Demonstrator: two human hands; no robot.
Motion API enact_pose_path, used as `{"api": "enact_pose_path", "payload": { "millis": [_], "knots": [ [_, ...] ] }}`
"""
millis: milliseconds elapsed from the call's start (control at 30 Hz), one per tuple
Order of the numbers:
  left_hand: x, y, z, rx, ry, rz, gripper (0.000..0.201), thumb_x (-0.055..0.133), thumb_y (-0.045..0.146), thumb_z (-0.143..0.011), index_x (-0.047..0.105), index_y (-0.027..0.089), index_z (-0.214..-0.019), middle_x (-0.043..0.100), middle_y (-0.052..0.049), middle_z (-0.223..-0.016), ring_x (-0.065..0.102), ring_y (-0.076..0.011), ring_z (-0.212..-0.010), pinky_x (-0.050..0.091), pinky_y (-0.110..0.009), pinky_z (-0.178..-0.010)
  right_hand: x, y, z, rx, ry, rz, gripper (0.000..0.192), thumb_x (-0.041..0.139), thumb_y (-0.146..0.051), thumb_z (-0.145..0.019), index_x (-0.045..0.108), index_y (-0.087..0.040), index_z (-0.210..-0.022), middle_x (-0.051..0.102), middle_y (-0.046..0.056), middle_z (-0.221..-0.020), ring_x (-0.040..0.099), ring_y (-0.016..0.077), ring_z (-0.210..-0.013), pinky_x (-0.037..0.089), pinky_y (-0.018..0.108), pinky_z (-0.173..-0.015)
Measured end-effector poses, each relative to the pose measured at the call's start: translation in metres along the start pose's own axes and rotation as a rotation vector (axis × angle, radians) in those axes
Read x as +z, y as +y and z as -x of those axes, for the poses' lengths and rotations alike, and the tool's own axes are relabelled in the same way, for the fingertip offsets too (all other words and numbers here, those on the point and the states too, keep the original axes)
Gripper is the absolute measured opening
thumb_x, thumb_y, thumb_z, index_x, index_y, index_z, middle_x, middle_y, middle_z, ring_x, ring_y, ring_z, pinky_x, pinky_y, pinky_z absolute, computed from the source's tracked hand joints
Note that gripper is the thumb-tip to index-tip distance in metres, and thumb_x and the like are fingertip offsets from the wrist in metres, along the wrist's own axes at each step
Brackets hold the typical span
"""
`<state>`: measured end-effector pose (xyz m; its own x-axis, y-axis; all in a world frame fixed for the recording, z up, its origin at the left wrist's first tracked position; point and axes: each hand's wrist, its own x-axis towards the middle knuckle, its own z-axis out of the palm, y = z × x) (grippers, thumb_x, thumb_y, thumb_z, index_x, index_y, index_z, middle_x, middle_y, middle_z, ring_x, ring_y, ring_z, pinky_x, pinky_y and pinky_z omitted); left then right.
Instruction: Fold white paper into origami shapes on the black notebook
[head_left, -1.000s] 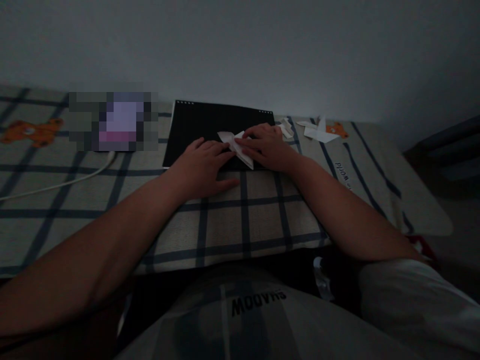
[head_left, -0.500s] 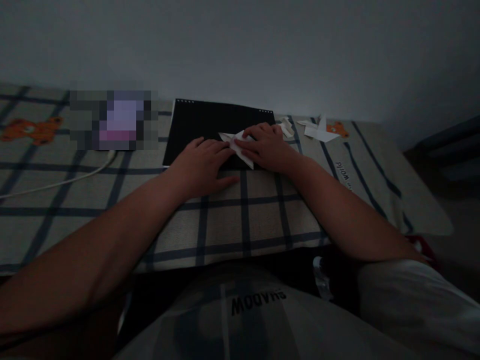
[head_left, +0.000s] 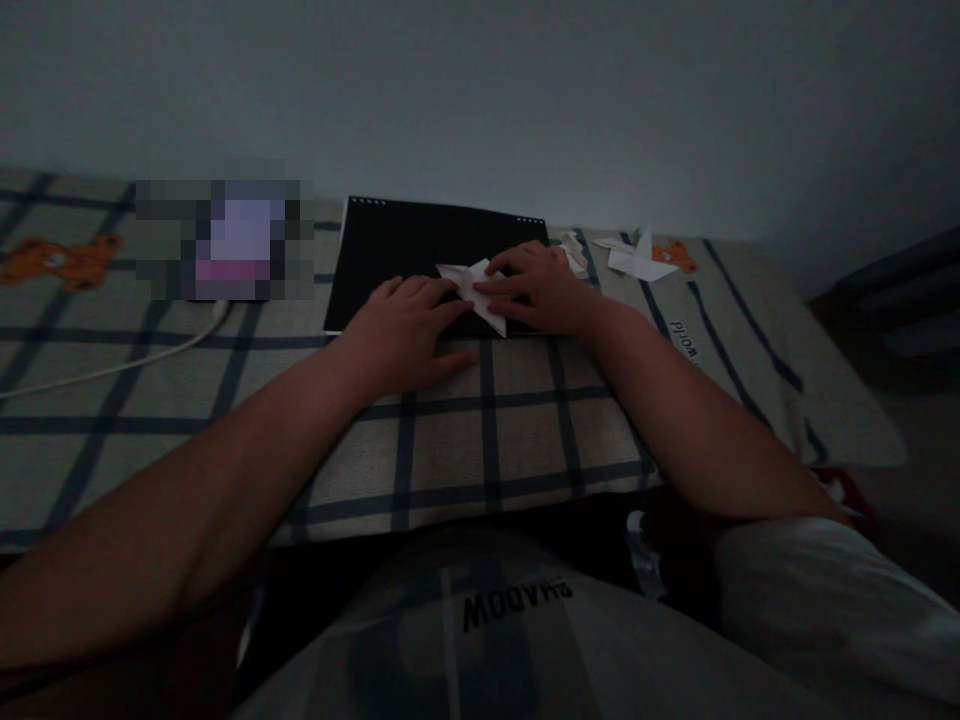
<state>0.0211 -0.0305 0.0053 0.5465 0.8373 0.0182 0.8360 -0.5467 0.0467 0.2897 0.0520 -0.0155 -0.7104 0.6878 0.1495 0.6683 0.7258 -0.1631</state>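
Note:
A folded white paper piece (head_left: 469,287) lies on a black board (head_left: 405,250) set on a plaid bedcover (head_left: 487,430). My left hand (head_left: 409,335) lies flat at the board's near edge, its fingertips pressing the paper's left side. My right hand (head_left: 536,290) presses down on the paper's right side with its fingers spread over it. The light is dim, so the paper's folds are hard to make out.
Another folded white paper shape (head_left: 637,260) and small paper scraps (head_left: 574,252) lie to the right of the board. A white cable (head_left: 112,365) runs across the cover at left, from a blurred-out object (head_left: 225,240). A wall rises directly behind.
Both hands stay on the paper; my right hand's fingers have shifted slightly over it. The view has barely moved.

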Motion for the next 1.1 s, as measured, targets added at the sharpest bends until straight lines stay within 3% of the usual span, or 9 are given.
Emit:
{"api": "enact_pose_path", "payload": {
  "millis": [200, 433, 667, 900, 1100],
  "knots": [
    [-0.001, 0.003, 0.0, -0.006, -0.002, 0.031, 0.073, 0.058, 0.062, -0.11, 0.061, 0.026, -0.173, 0.056, -0.013, -0.182, 0.05, -0.0431, -0.167, 0.035, -0.062, -0.141, -0.005, 0.002, 0.002, 0.014, -0.071, -0.008, 0.054, 0.059, -0.06, -0.113, 0.077, -0.038, -0.159, 0.062, 0.013, -0.168, 0.049, 0.0444, -0.148, 0.036, 0.064, -0.118],
    [-0.003, 0.003, 0.001, 0.007, -0.03, 0.023, 0.074, 0.055, 0.062, -0.111, 0.06, 0.023, -0.174, 0.056, -0.014, -0.181, 0.049, -0.0425, -0.168, 0.034, -0.063, -0.141, -0.006, -0.003, 0.005, 0.012, -0.045, 0.003, 0.06, 0.064, -0.066, -0.109, 0.076, -0.037, -0.16, 0.064, 0.014, -0.168, 0.047, 0.0486, -0.149, 0.036, 0.068, -0.118],
    [-0.003, 0.003, 0.0, -0.015, -0.035, 0.013, 0.073, 0.055, 0.063, -0.112, 0.059, 0.026, -0.175, 0.055, -0.012, -0.183, 0.048, -0.0417, -0.169, 0.031, -0.062, -0.143, -0.003, 0.007, 0.002, 0.049, -0.04, -0.06, 0.05, 0.051, -0.055, -0.117, 0.081, -0.038, -0.154, 0.068, 0.011, -0.165, 0.053, 0.0396, -0.147, 0.04, 0.063, -0.121],
    [-0.002, 0.003, 0.0, -0.014, -0.03, 0.015, 0.073, 0.056, 0.063, -0.112, 0.058, 0.028, -0.176, 0.054, -0.011, -0.184, 0.048, -0.0412, -0.169, 0.031, -0.063, -0.143, -0.008, 0.011, 0.002, 0.039, -0.096, -0.026, 0.048, 0.057, -0.059, -0.115, 0.08, -0.043, -0.154, 0.065, 0.009, -0.17, 0.053, 0.0419, -0.151, 0.041, 0.068, -0.124],
    [-0.001, 0.003, 0.001, -0.005, -0.016, 0.024, 0.072, 0.056, 0.064, -0.113, 0.059, 0.028, -0.176, 0.054, -0.012, -0.184, 0.047, -0.0418, -0.17, 0.031, -0.065, -0.143, -0.014, 0.007, 0.007, 0.02, -0.141, 0.009, 0.072, 0.077, -0.076, -0.099, 0.072, -0.045, -0.164, 0.058, 0.01, -0.177, 0.046, 0.05, -0.157, 0.038, 0.072, -0.125]
  ]
}}
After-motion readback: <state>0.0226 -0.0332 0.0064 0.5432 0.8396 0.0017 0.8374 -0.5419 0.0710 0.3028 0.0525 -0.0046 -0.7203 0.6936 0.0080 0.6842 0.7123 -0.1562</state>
